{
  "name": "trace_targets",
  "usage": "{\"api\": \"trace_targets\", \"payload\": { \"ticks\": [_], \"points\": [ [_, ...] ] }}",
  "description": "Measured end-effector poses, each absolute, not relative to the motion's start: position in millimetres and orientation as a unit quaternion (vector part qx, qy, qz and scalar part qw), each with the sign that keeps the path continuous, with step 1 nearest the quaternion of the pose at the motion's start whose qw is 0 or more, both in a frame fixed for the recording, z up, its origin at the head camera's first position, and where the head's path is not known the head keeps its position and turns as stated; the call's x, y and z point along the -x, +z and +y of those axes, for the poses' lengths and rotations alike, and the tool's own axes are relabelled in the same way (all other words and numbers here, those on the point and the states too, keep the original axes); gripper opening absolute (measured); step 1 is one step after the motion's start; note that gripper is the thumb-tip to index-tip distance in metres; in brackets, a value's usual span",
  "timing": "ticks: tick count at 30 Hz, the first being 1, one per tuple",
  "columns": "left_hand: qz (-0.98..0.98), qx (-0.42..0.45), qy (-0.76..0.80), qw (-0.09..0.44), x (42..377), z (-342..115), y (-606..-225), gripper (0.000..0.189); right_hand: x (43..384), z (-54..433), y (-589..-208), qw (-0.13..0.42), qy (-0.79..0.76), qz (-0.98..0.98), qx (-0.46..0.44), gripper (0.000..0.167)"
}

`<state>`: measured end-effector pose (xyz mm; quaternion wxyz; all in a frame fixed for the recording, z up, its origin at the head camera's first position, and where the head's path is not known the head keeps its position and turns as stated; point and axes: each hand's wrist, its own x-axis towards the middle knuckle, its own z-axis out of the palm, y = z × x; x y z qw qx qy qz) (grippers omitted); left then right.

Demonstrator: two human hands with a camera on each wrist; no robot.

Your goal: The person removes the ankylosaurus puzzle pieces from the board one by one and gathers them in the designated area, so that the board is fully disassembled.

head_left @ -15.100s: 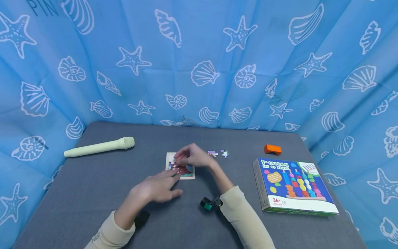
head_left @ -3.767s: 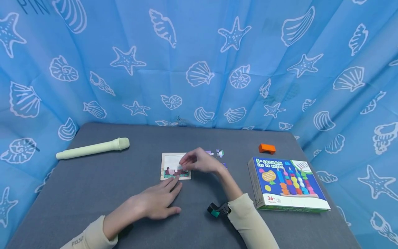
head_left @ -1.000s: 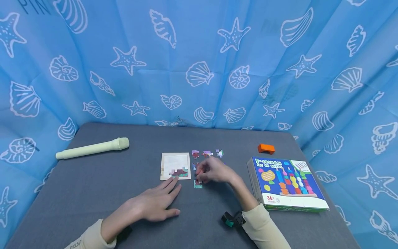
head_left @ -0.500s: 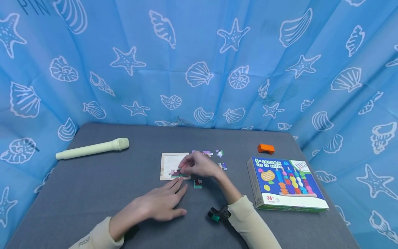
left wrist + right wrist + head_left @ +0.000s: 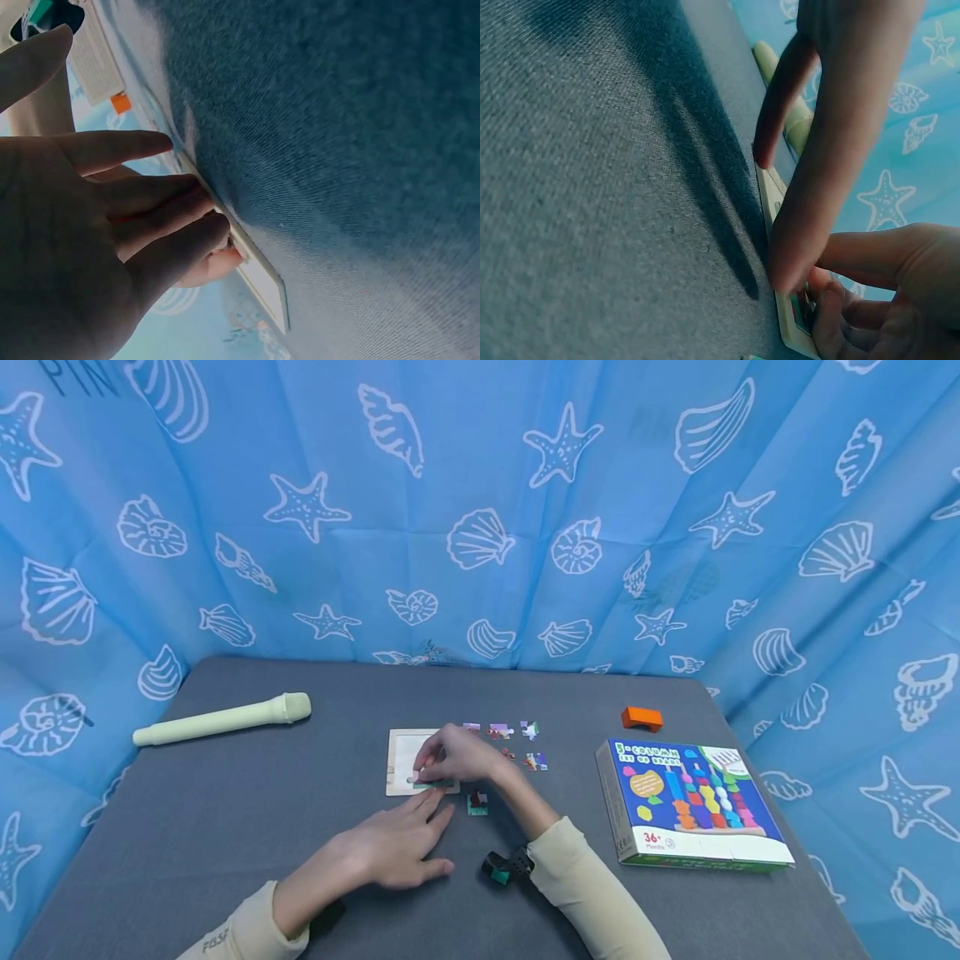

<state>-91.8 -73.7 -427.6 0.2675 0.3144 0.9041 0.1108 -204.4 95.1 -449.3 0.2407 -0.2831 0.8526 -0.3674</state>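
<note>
A small wooden puzzle tray (image 5: 394, 781) lies on the grey table, its pale floor bare over the upper part. Some green-edged puzzle pieces (image 5: 435, 786) remain along its lower side. My right hand (image 5: 463, 755) is over the tray, thumb and fingertips pinching a puzzle piece near the lower left; the piece is mostly hidden. Palm down, my left hand (image 5: 393, 847) rests its straight fingers on the tray's near edge, also in the left wrist view, where the tray rim (image 5: 281, 300) shows. One loose piece (image 5: 477, 803) lies right of the tray.
More loose pieces (image 5: 529, 729) lie in rows to the right, partly behind my right forearm. A pale green toy microphone (image 5: 225, 719) lies at the left. At the right are an orange block (image 5: 642, 718) and a bead-set box (image 5: 701, 806). A blue curtain (image 5: 480, 568) hangs behind.
Pieces once filling much of the tray now lie to its right. Over the last second my right hand went from the loose pieces to the tray, then further left. My left hand shifted slightly right.
</note>
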Motion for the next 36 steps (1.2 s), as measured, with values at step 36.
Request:
{"api": "trace_targets", "payload": {
  "ticks": [36],
  "points": [
    [0.898, -0.317, 0.126, 0.277, 89, -82, -434, 0.082, 169, 196, -436, 0.215, -0.432, 0.842, 0.242, 0.015]
  ]
}}
